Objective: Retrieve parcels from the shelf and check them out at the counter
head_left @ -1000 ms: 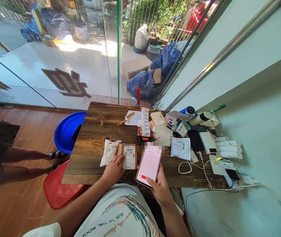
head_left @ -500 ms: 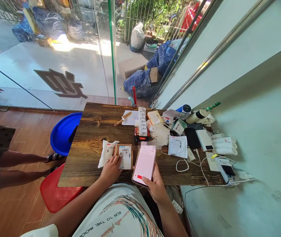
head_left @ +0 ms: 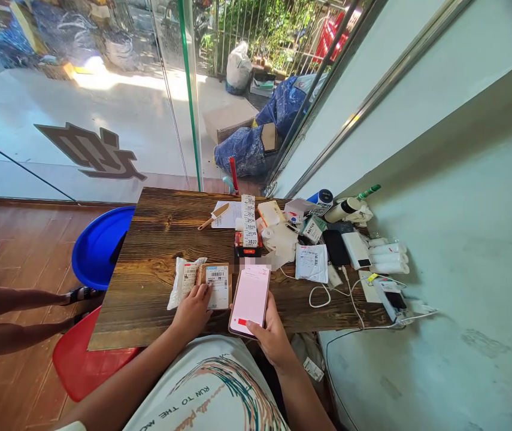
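My right hand [head_left: 272, 335] is closed round a smartphone [head_left: 250, 297], its thumb resting near a red button at the bottom of the pale pink screen. Across the lower left of a flat brown parcel [head_left: 220, 299] with a white label lies my left hand [head_left: 193, 309], fingers stretched out over it. Just left of that parcel, and touching it, is a white plastic-wrapped package [head_left: 177, 286] with a printed label. Beyond the phone, a strip of numbered stickers [head_left: 249, 221] hangs over a small red and black label printer [head_left: 247, 250].
On the wooden table [head_left: 157, 239] lie a knife [head_left: 214, 216], a white mailer [head_left: 312, 263], paper rolls [head_left: 389, 263], cables and boxes. A blue stool [head_left: 89, 251] and a red stool [head_left: 85, 359] stand at left, near another person's legs [head_left: 22, 311]. Glass panes rise behind the table.
The whole view has swung to the right, so everything sits farther left. Both hands keep their places on the parcel and the smartphone.
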`<state>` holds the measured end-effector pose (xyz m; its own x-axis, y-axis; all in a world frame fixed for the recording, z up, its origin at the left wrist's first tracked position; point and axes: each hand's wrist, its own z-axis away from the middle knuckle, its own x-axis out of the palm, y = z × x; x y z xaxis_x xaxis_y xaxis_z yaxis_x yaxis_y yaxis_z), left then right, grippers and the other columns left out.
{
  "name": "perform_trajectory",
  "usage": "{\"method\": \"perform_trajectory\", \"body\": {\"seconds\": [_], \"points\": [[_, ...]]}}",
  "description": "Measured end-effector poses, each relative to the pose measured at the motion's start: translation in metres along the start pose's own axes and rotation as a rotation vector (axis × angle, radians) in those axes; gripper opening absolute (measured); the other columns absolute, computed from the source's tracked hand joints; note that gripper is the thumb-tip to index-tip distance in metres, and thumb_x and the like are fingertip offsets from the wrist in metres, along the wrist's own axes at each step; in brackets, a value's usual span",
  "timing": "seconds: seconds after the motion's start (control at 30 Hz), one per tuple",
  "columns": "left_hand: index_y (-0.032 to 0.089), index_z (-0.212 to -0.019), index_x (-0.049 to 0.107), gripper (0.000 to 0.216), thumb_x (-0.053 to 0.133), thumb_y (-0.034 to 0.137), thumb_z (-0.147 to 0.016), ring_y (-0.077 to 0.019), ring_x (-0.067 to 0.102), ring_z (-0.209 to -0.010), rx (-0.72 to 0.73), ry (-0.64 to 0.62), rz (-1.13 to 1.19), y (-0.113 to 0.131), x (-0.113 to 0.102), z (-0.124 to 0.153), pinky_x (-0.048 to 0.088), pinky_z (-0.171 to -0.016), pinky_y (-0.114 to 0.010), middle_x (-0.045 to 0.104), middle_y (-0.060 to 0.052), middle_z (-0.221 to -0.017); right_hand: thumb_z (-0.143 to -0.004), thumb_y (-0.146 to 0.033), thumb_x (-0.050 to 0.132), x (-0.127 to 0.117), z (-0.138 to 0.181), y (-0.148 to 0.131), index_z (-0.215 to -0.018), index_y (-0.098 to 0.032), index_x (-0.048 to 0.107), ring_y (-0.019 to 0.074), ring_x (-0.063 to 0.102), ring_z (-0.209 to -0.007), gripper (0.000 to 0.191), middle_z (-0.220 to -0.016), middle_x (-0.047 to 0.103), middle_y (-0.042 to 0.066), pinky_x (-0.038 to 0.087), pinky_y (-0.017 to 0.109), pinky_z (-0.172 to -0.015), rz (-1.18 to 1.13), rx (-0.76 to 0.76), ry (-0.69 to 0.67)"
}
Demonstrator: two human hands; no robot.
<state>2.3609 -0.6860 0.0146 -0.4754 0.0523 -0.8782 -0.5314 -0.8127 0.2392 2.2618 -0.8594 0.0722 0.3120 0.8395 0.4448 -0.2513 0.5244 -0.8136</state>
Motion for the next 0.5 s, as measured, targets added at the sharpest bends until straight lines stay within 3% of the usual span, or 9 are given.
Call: {"method": "perform_trajectory", "body": {"seconds": [0.17,0.37,0.5], "points": [[0.007,-0.14,0.038,0.065,0.055,0.023,-0.079,-0.0315,0.041,-0.126,0.008,-0.004,-0.005,0.0009,0.0002,-0.0018,0.034,-0.105,-0.041,0.047,-0.017,-0.137,-0.07,-0.027,0.072,0.0011,0.0002,-0.0015,-0.132,-0.027,0.022,0.0314,0.052,-0.123,0.08,-0.126,0.06,0.012,0.038,0.057,-0.104,0.003,0.004,-0.005],[0.01,-0.139,0.039,0.067,0.057,0.025,-0.076,-0.0328,0.044,-0.122,0.007,0.015,0.011,0.0034,-0.0023,-0.0036,0.036,-0.102,-0.044,0.051,-0.018,-0.131,-0.068,-0.026,0.073,-0.0014,-0.0004,-0.0018,-0.131,-0.027,0.028,0.0291,0.046,-0.129,0.077,-0.133,0.056,0.011,0.029,0.056,-0.111,0.028,-0.012,0.049],[0.011,-0.139,0.04,0.068,0.057,0.025,-0.074,-0.033,0.045,-0.12,0.007,0.029,0.036,0.0043,-0.0034,-0.0034,0.038,-0.1,-0.044,0.052,-0.017,-0.128,-0.068,-0.024,0.074,-0.0017,-0.0015,-0.0025,-0.131,-0.027,0.029,0.0295,0.05,-0.125,0.077,-0.136,0.053,0.011,0.03,0.056,-0.11,0.01,-0.005,0.031]]}}
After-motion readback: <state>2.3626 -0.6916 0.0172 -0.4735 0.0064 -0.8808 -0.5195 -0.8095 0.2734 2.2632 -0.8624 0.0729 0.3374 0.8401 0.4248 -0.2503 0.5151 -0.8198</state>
